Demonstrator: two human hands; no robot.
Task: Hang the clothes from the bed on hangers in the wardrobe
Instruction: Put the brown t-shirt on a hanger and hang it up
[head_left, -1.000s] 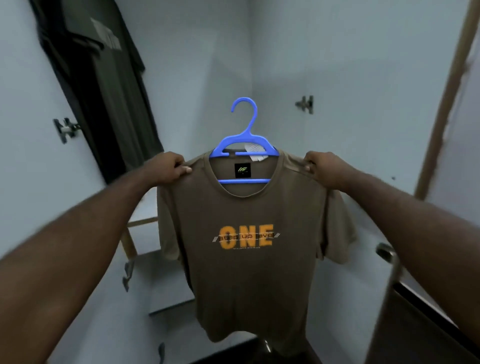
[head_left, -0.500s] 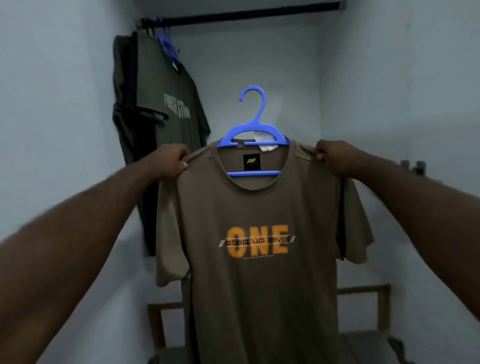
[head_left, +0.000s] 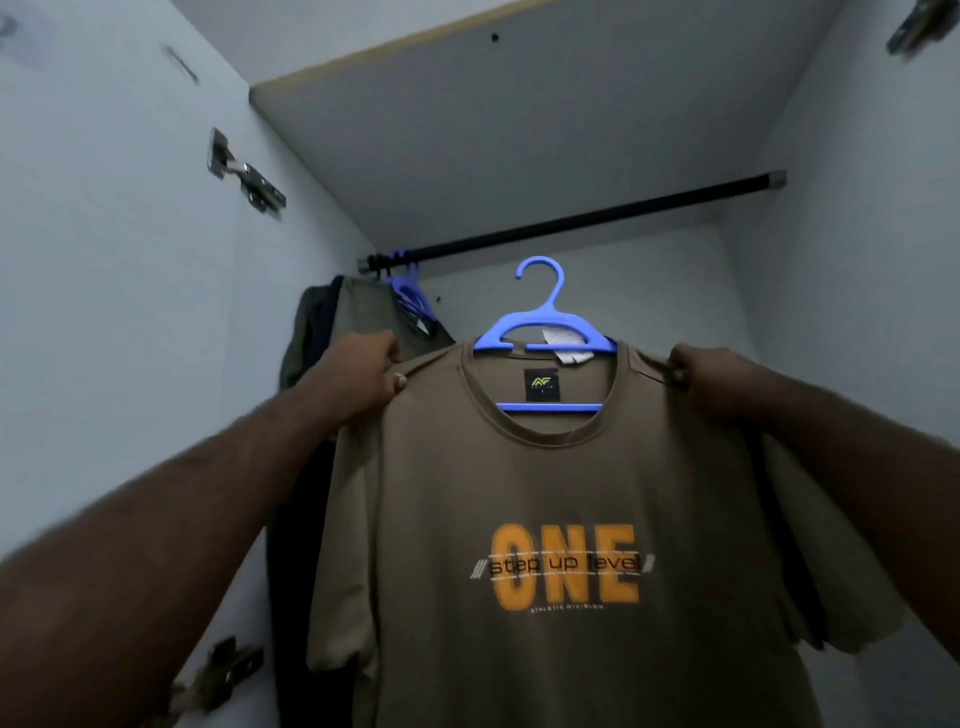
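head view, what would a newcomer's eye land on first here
A brown t-shirt with orange ONE lettering fills the middle on a blue hanger, its shoulders pinched by the left hand and right hand. Above and behind it runs a black rail, with other clothes hanging at its left end.
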